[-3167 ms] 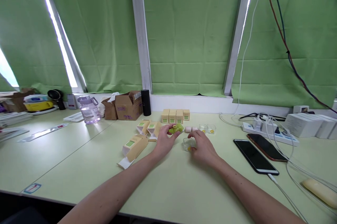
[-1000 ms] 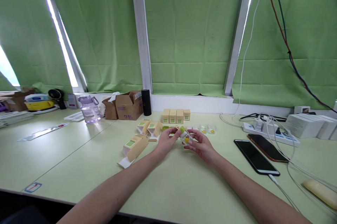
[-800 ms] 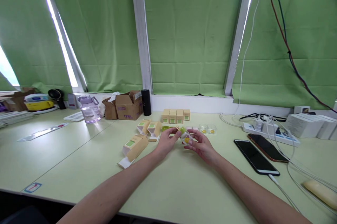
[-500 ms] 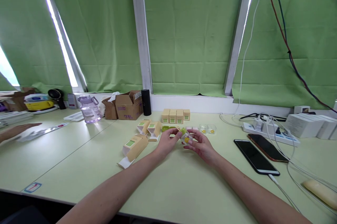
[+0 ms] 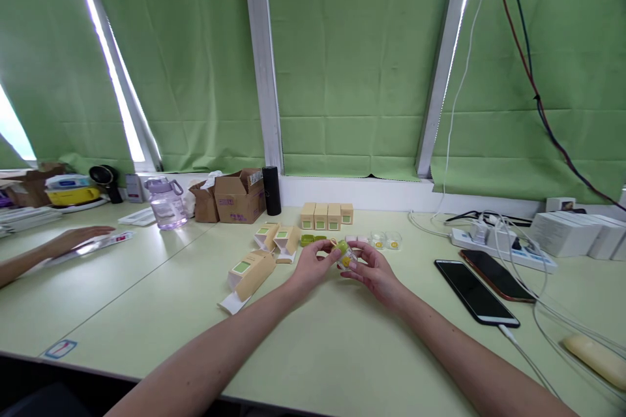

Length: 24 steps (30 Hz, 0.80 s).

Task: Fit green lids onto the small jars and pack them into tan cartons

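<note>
Clear bottle [image 5: 347, 262] sits gripped in your right hand [image 5: 375, 271], your left hand [image 5: 312, 265] pinching its green cap [image 5: 342, 247]; an opened carton [image 5: 253, 271] lies at nine o'clock.

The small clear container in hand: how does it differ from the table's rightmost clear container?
The held container meets a green cap; the rightmost container shows none. The held container is between left hand and right hand; the rightmost container sits on the table. Both are clear with yellow marks.
</note>
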Each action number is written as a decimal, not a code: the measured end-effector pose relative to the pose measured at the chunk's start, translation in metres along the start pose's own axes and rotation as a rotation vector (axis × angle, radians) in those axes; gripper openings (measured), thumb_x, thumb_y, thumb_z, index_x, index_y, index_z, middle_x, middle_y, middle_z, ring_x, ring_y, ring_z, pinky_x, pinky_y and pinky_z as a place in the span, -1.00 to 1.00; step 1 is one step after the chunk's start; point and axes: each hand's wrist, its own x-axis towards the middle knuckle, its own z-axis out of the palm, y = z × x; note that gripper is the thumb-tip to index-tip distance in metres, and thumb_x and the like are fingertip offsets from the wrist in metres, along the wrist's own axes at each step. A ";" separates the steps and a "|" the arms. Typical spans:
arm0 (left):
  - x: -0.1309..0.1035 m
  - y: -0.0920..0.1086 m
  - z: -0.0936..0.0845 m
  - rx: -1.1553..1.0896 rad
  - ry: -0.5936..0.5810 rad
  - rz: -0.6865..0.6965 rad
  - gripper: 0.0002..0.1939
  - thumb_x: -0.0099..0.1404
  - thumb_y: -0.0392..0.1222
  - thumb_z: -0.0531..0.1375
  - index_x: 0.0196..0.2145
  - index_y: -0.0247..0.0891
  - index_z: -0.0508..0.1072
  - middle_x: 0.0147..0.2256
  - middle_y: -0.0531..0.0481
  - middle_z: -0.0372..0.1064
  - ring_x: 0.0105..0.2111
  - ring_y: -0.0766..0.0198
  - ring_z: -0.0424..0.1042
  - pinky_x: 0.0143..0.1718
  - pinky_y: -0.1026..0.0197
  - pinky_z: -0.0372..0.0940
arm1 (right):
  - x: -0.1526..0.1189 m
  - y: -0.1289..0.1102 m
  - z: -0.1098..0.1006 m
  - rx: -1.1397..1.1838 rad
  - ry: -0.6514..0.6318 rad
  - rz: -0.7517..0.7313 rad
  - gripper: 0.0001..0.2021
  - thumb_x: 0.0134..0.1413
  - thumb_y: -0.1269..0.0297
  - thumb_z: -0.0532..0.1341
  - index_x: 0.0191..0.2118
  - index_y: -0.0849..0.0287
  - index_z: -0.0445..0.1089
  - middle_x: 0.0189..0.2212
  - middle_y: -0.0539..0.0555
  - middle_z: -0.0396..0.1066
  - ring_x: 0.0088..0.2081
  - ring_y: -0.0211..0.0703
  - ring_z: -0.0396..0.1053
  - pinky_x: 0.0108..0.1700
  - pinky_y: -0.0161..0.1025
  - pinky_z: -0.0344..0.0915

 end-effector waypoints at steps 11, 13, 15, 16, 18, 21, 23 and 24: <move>-0.003 -0.001 0.002 0.045 -0.048 0.017 -0.53 0.20 0.19 0.34 -0.16 -0.28 0.59 -0.16 -0.15 0.57 -0.19 0.08 0.55 -0.18 0.14 0.43 | -0.001 0.000 -0.001 -0.246 0.014 -0.089 -0.39 -0.14 0.09 0.52 0.08 -0.02 0.39 -0.09 0.07 0.39 -0.11 -0.02 0.45 0.02 0.04 0.44; -0.003 -0.001 0.002 0.070 -0.051 0.020 -0.52 0.21 0.19 0.33 -0.13 -0.28 0.59 -0.16 -0.15 0.57 -0.20 0.08 0.54 -0.17 0.13 0.42 | 0.000 0.001 -0.002 -0.318 0.023 -0.121 -0.39 -0.10 0.09 0.49 0.10 0.00 0.37 -0.12 0.09 0.42 -0.06 0.01 0.42 0.00 0.01 0.43; -0.003 -0.001 0.002 0.093 -0.041 0.018 -0.52 0.22 0.18 0.33 -0.12 -0.28 0.60 -0.16 -0.15 0.57 -0.19 0.07 0.54 -0.17 0.11 0.41 | 0.000 0.002 -0.002 -0.358 0.026 -0.146 -0.41 -0.08 0.10 0.47 0.10 0.01 0.35 -0.12 0.10 0.42 -0.05 0.00 0.40 -0.01 -0.02 0.41; -0.003 -0.001 0.002 0.105 -0.034 0.015 -0.52 0.21 0.17 0.34 -0.11 -0.29 0.60 -0.16 -0.16 0.57 -0.18 0.06 0.54 -0.16 0.11 0.41 | 0.000 0.003 -0.001 -0.366 0.024 -0.154 -0.41 -0.07 0.10 0.47 0.10 0.01 0.34 -0.11 0.10 0.42 -0.07 -0.02 0.40 -0.01 -0.03 0.41; -0.004 -0.002 0.001 0.123 -0.022 0.004 -0.51 0.19 0.15 0.36 -0.09 -0.29 0.60 -0.13 -0.18 0.56 -0.16 0.04 0.53 -0.15 0.09 0.41 | 0.000 0.004 0.001 -0.372 0.016 -0.166 -0.41 -0.06 0.11 0.46 0.11 -0.01 0.33 -0.08 0.09 0.41 -0.10 -0.05 0.41 -0.02 -0.04 0.40; -0.004 -0.003 0.002 0.112 -0.031 -0.014 -0.49 0.20 0.14 0.36 -0.04 -0.30 0.59 -0.08 -0.22 0.55 -0.11 0.01 0.53 -0.12 0.07 0.40 | -0.002 0.005 0.004 -0.374 0.008 -0.171 -0.41 -0.04 0.12 0.45 0.11 -0.03 0.30 -0.03 0.08 0.39 -0.14 -0.09 0.43 -0.02 -0.04 0.40; -0.004 -0.004 0.002 0.102 -0.034 -0.019 -0.49 0.22 0.13 0.35 -0.01 -0.30 0.59 -0.05 -0.23 0.54 -0.08 -0.01 0.52 -0.10 0.04 0.40 | -0.004 0.005 0.005 -0.372 0.005 -0.170 -0.43 -0.02 0.12 0.45 0.11 -0.05 0.29 -0.02 0.07 0.37 -0.15 -0.10 0.44 -0.01 -0.03 0.40; -0.004 -0.004 0.002 0.102 -0.028 -0.021 -0.49 0.22 0.13 0.36 -0.01 -0.29 0.59 -0.04 -0.23 0.54 -0.07 -0.01 0.52 -0.09 0.04 0.40 | -0.004 0.005 0.005 -0.369 0.008 -0.169 -0.43 -0.01 0.11 0.45 0.11 -0.06 0.29 -0.02 0.06 0.37 -0.15 -0.11 0.44 0.00 -0.03 0.40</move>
